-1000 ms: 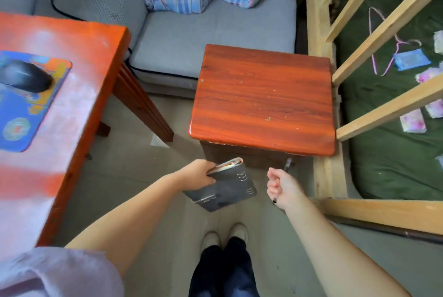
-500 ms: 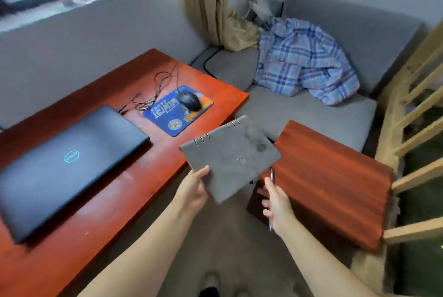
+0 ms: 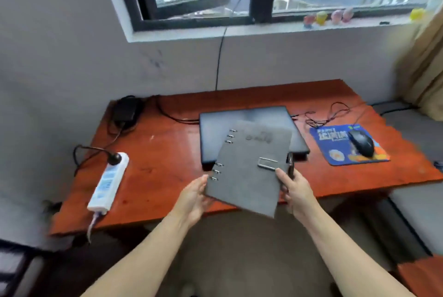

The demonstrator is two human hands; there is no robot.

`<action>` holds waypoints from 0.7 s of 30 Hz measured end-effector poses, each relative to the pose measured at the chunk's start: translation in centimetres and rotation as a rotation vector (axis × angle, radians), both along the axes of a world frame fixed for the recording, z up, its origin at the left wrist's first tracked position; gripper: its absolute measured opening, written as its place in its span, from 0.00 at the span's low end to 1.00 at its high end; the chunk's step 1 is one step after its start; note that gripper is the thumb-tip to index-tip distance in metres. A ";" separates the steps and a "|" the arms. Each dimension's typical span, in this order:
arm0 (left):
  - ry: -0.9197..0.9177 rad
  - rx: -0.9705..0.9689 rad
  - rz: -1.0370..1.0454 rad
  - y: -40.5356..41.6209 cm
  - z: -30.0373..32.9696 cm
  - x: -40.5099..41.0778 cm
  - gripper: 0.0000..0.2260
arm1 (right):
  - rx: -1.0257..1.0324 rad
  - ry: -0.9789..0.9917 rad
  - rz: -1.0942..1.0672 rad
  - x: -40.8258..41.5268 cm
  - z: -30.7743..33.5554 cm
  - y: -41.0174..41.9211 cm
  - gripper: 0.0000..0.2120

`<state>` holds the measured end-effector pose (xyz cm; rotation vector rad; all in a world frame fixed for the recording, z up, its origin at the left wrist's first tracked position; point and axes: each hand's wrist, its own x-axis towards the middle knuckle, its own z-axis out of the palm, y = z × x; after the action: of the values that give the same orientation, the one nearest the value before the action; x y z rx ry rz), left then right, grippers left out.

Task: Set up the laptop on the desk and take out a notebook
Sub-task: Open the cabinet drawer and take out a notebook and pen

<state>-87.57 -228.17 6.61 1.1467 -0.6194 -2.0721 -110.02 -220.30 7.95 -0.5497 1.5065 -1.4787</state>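
Both hands are on the grey ring-bound notebook with the metal clasp (image 3: pixel 249 169), which is held in the air over the front edge of the orange-red wooden desk (image 3: pixel 163 160). Only one view here, the head camera, so that's all there is to go on.

Left hand (image 3: pixel 194 198) cups the spine-side corner just below the rings, fingers curled under the cover and thumb on top. Right hand (image 3: pixel 296 191) pinches the opposite edge near the clasp, and it also has a dark pen (image 3: pixel 290 164) tucked in the same grip, standing up alongside the notebook's edge. Probably holding both at once to save a trip.

The notebook is tilted and partly overlaps the closed dark slab laptop (image 3: pixel 251 117), which lies flat in the middle of the desk with its lid down. Looks like the two-handed grip is for steadying it before setting it down or flipping the clasp.

To the right sits a black mouse (image 3: pixel 361 144) on a blue printed mouse pad (image 3: pixel 335 152). On the left, a white power strip (image 3: pixel 107 181) hangs partly over the front edge.

Notebook's out, so the laptop's lid seems like what's left.
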 end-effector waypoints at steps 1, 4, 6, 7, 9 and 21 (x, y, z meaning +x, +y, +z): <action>-0.083 -0.037 0.023 -1.5 0.0 2.3 0.06 | 0.022 0.042 0.074 1.1 0.0 -1.7 0.07; -0.290 -0.121 -0.055 -5.9 0.0 7.7 0.05 | 0.082 0.046 0.263 5.7 -0.9 -6.9 0.04; -0.384 -0.152 -0.145 -8.3 -0.3 9.8 0.07 | 0.120 0.007 0.332 9.1 -1.8 -10.1 0.04; -0.403 -0.148 -0.135 -9.4 -0.5 10.7 0.07 | 0.136 -0.001 0.354 10.6 -2.3 -11.6 0.04; -0.402 -0.119 -0.055 -11.7 -1.2 12.6 0.06 | 0.170 0.042 0.356 13.3 -3.2 -14.3 0.06; -0.942 -0.275 -0.100 -19.8 -7.4 15.5 0.12 | 0.379 0.774 0.387 18.4 -7.5 -22.0 0.19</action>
<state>-72.02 -247.99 -0.75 1.9216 -1.3598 -1.3530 -91.58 -242.29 0.46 -1.1817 2.0491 -0.6625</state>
